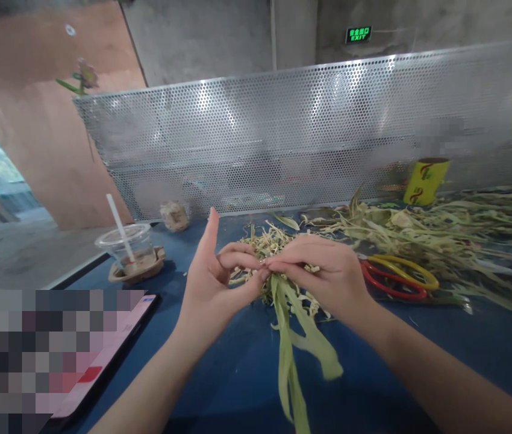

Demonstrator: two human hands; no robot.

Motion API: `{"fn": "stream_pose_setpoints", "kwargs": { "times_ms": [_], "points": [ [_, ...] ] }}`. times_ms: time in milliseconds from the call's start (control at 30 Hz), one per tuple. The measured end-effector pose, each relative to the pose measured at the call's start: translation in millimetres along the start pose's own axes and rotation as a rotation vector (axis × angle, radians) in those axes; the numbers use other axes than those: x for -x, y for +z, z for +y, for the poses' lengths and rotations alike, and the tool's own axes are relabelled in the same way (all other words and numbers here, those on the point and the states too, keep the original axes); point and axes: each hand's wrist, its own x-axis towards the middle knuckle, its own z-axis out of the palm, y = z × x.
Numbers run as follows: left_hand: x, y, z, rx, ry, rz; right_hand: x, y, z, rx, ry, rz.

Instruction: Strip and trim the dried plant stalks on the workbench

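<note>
"Right, in the head view your left hand [211, 286] and right hand [335, 268] meet, fingertips pinching the pale-green leaf strips [285, 343] at one end."

"Yes, with one left finger raised; the strips trail toward you over the blue table [233, 374], red-and-yellow scissors [416, 293] just beside your right hand."

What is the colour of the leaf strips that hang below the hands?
The leaf strips are pale green, shown in the head view.

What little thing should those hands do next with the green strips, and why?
Perhaps slide the right hand down to gather the green strips: it and the left hand pinch close together near their tops, while the lower ends spread apart.
</note>
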Motion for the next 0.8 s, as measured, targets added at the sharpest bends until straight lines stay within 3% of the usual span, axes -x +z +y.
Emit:
{"fn": "stream_pose_setpoints", "kwargs": {
  "times_ms": [100, 233, 367, 600, 800],
  "points": [
    [-0.1, 0.0, 1.8, 0.004, -0.017, 0.029, 1.4, -1.7, 2.5, 0.015, -0.051, -0.028],
    [-1.7, -3.1, 3.7, 0.132, -0.303, 0.021, 2.3, -6.5, 0.0, 0.051, -0.142, -0.133],
    [-1.9, -10.2, 3.6, 0.205, -0.510, -0.077, 1.9, -11.3, -6.4, 0.094, -0.113, -0.172],
    [-3.9, -14.1, 8.7, 0.319, -0.650, -0.260, -0.7, -19.9, -5.2, 0.298, -0.401, -0.283],
    [-5.2, -13.8, 10.3, 0.287, -0.694, -0.246, -3.1, -23.2, -6.4, 0.322, -0.402, -0.415]
  ]
}}
